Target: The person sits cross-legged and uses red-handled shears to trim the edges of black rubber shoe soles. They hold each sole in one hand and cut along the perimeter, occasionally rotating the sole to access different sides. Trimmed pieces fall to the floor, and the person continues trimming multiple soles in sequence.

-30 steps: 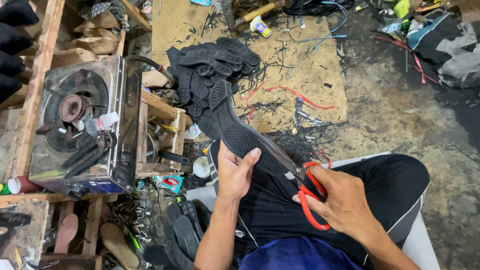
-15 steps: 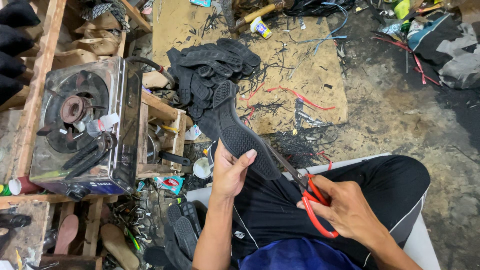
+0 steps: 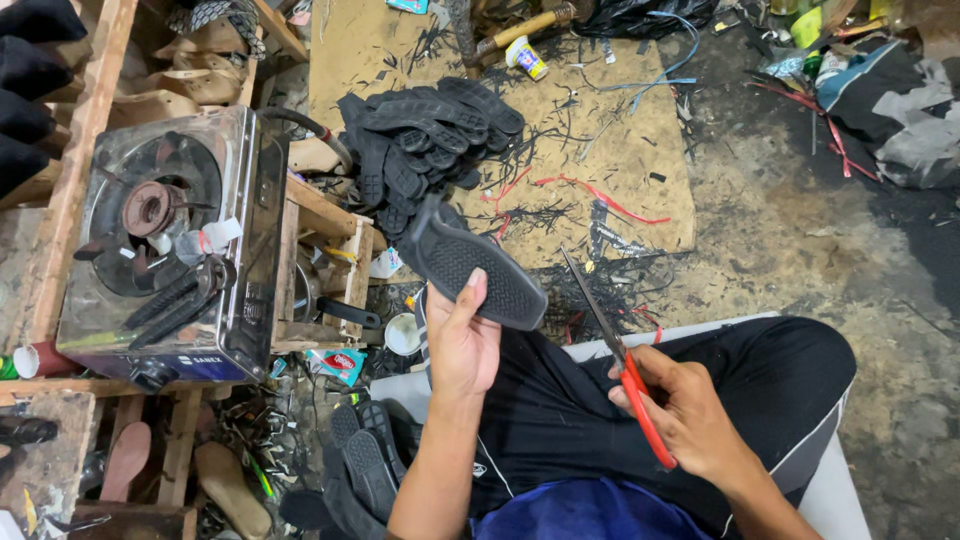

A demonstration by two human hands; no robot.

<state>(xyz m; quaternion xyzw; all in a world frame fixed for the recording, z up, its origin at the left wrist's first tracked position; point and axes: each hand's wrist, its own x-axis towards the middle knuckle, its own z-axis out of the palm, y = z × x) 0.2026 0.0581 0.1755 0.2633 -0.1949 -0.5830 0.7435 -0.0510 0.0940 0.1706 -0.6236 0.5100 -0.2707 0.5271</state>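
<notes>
**Over the lap: one sole in hand, trimmed ones stacked beyond**

Above the seated person's knees, the left hand (image 3: pixel 462 345) grips a black rubber shoe sole (image 3: pixel 472 262) by its near end, thumb laid on the textured face, the sole held out over the floor with its far end pointing toward the stove. The right hand (image 3: pixel 690 415) is closed through the red handles of a pair of scissors (image 3: pixel 612 345), whose blades stand together and point up and away, just beside the sole but not touching it.

Beyond the held sole, a heap of similar black soles (image 3: pixel 425 145) lies on a sheet of brown board (image 3: pixel 620 170), and thin black offcuts (image 3: pixel 610 265) are strewn on the board and the floor near its front edge. That litter suggests a good deal of trimming is already done. More dark soles (image 3: pixel 365 465) lie low beside the left forearm; whether these are cut or waiting cannot be told. The sole in hand looks clean along its visible edge, though the underside is hidden.

At the left, a single-burner gas stove (image 3: pixel 170 250) sits on a wooden frame (image 3: pixel 325 215).
</notes>
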